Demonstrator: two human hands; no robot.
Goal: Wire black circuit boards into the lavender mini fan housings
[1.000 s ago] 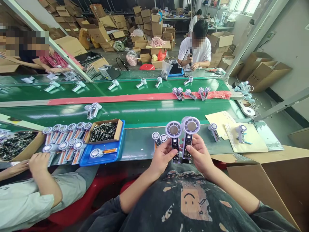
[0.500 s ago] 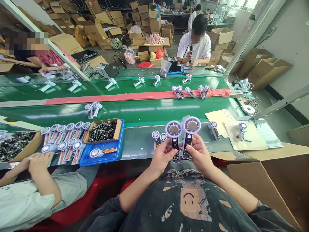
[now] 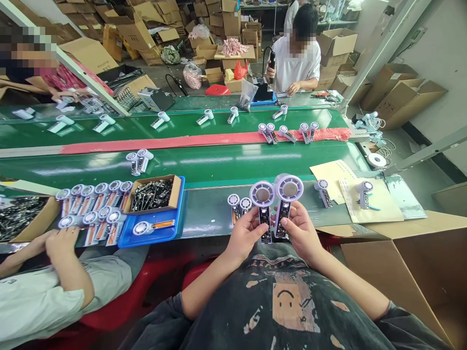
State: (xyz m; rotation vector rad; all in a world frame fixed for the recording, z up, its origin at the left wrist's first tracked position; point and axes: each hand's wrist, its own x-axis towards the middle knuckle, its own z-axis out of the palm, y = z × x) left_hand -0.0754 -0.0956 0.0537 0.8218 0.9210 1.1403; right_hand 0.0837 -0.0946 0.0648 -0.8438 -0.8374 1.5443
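My left hand is closed on a small purple handheld fan with a black circuit board in its open handle. A second such fan is gripped by my right hand, close beside the first and a little higher. Both stand upright over the near edge of the bench, heads up and boards facing me. Behind my left hand, two more fans lie on the bench, partly hidden by that hand. To the right, one fan lies on the bench and another on yellowish paper.
A blue tray holds a fan and a box of black parts. Fans lie in rows left of it, beside a neighbour's arms. Beyond runs a green conveyor with fans. A person sits opposite. An open carton stands right.
The view has shifted slightly. The person opposite has moved the black tool to the left and raised it. My hands hold the two fans much as before.
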